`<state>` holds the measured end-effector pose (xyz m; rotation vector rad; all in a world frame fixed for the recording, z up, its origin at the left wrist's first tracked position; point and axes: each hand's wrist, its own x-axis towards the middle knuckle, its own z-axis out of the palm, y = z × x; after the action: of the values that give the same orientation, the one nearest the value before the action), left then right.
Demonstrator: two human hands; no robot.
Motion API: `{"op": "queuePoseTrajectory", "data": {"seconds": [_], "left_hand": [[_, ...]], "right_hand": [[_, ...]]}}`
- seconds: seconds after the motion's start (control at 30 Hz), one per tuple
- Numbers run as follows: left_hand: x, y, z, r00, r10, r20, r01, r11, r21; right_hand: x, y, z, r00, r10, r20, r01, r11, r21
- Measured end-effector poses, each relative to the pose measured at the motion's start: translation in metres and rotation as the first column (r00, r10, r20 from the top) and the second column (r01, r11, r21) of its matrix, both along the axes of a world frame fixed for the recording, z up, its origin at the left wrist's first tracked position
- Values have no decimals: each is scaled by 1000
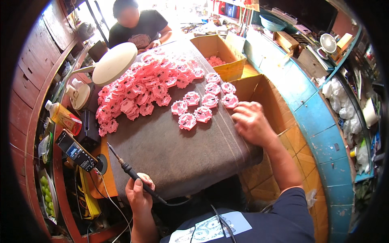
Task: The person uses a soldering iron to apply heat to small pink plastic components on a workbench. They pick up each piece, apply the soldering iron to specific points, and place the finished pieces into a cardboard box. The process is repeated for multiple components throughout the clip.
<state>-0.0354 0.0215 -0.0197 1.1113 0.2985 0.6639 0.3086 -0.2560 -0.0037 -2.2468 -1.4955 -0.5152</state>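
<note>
My left hand (139, 192) grips the handle of a soldering iron (130, 171), whose metal tip points up and away over the dark mat (174, 150). My right hand (253, 123), a little blurred, is at the mat's right edge with loosely bent fingers apart, beside the nearest pink part (229, 101); whether it touches that part is unclear. Several similar pink parts with dark bits in their middles lie loose left of that hand, and a big heap of them (142, 85) covers the mat's upper left.
A co-worker (135, 28) sits across the table under a white lamp (114, 62). Cardboard boxes (263, 93) stand along the right side, before a blue tiled ledge (316, 129). A propped phone (77, 152), cables and a bottle (65, 117) crowd the left edge.
</note>
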Motion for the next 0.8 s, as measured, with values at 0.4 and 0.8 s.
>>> {"op": "queuePoseTrajectory", "data": {"seconds": [0.4,0.8], "left_hand": [[1,-2,0,997,46,-63,-41,996,78],[-1,-3,-8,1000,19,13,-19,998,61]], "right_hand": [[-16,136,26,975,220,-23,-221,974,-45],[20,92,11,996,-66,-57,40,927,-373]]}}
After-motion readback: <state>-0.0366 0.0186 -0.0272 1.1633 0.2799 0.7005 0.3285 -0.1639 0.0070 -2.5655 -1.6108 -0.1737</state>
